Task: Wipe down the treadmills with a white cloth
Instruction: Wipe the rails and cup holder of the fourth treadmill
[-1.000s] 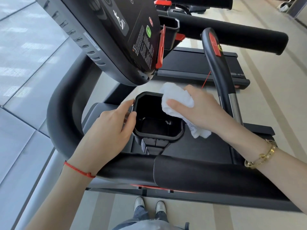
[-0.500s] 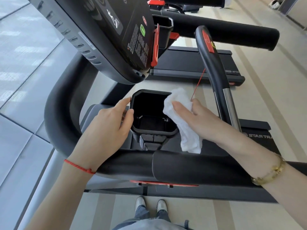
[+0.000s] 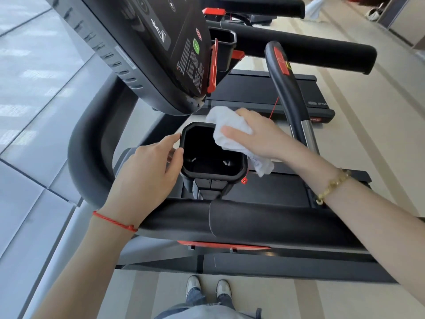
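Gym floor (image 3: 345, 125); right hand (image 3: 257, 137) grips white cloth (image 3: 230, 127) on cup holder (image 3: 212, 176) rim.

There is only one view, from a camera on the person's head, looking forward and steeply down. It sits close above the treadmill (image 3: 253, 217) handlebar, with the console (image 3: 147, 49) crowding the top left and the cup holder (image 3: 234, 178) near the middle. Both forearms reach in from the bottom corners, and the person's shoes (image 3: 208, 290) show straight below on the floor (image 3: 377, 157). The wide lens bends the edges; a second treadmill (image 3: 259, 90) lies farther ahead.
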{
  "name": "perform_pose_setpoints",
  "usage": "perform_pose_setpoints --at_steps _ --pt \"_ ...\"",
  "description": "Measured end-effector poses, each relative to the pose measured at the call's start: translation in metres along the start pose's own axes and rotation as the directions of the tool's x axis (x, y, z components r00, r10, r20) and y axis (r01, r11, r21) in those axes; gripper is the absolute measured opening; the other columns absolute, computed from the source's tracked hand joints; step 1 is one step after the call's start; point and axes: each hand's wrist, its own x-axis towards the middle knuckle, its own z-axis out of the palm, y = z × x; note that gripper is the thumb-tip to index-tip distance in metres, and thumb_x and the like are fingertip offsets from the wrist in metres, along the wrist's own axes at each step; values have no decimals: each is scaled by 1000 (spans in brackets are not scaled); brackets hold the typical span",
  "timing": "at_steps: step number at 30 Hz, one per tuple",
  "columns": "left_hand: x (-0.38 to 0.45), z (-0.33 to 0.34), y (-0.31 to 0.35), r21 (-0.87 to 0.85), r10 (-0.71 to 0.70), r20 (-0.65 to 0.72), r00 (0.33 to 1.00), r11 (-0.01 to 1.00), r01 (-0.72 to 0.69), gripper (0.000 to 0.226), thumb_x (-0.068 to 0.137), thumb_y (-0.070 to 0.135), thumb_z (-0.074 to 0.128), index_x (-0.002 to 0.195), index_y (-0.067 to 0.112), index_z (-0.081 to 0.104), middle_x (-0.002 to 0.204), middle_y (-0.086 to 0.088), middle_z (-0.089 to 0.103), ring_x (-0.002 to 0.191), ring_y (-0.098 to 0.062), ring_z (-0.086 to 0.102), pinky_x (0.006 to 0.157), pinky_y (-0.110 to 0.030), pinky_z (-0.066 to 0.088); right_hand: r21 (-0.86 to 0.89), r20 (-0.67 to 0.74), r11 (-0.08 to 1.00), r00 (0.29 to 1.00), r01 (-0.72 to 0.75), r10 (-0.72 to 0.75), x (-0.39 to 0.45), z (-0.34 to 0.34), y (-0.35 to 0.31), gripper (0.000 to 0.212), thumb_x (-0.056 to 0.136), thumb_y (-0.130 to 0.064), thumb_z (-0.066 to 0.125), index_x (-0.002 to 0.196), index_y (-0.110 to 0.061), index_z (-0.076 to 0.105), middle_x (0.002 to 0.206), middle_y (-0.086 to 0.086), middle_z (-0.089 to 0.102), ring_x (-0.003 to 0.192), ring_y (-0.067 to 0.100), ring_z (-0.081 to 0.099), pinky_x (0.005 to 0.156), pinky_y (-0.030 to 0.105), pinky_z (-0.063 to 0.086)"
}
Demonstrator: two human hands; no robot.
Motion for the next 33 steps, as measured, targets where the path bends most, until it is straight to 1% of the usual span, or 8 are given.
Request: perform_pose_setpoints --at_steps 4,7,13,18,21,27,30,33 --pt "-8 -3 0 19 -19 -34 999 1000 19 37 99 28 49 135 26 58 94 7 71 86 -19 69 77 -45 58 -77 167 972 964 222 -207 24 -3 -15 55 92 -58 53 136 -26 44 124 -1 49 117 26 38 93 39 34" --pt "-11 -3 2 22 -26 -70 997 999 27 34 99 29 49 131 28 61 100 7 73 92 -17 69 79 -42 57 -163 113 937 949 310 -294 29 5 -22 54 93 -57 53 135 -24 45 112 -5 47 106 25 38 93 42 37" --pt "-11 2 1 13 -33 -140 990 999 35 33 96 24 51 125 26 66 92 7 73 86 -15 69 75 -36 56 -345 -12 830 882 439 -471 28 16 -22 49 97 -53 47 137 -25 49 127 -6 52 105 22 38 88 29 23" --pt "-10 4 -1 -6 -47 -198 979 999 47 27 94 21 54 114 25 71 89 12 70 81 -15 68 73 -39 56 -256 -53 817 837 516 -545 18 14 -28 38 100 -47 43 131 -29 55 123 -10 53 99 16 37 91 31 30" --pt "-10 4 -3 29 -23 -191 981 999 29 17 94 20 54 92 22 71 79 14 66 82 -17 66 70 -42 55 -246 -24 753 772 611 -635 9 22 -36 36 101 -46 42 128 -29 57 124 -10 52 92 9 31 87 28 31" --pt "-12 3 0 7 -27 -192 981 1000 29 21 95 29 54 105 25 73 83 17 67 78 -9 65 75 -38 57 -449 -26 721 799 528 -601 18 16 -29 45 98 -52 46 138 -32 48 122 -7 53 92 15 36 84 29 36" --pt "-13 2 1 42 -18 -176 984 999 26 23 96 32 54 108 25 72 83 16 67 77 -11 64 76 -39 58 -332 -111 860 889 388 -444 16 12 -17 48 92 -57 52 133 -31 52 112 -8 53 95 15 39 86 33 41" --pt "-13 1 2 34 -35 -172 985 999 41 26 94 36 53 108 24 72 84 14 69 79 -12 64 79 -38 57 -155 -106 957 959 244 -262 9 7 -8 56 86 -62 55 130 -29 52 106 -10 47 98 15 44 79 31 35"
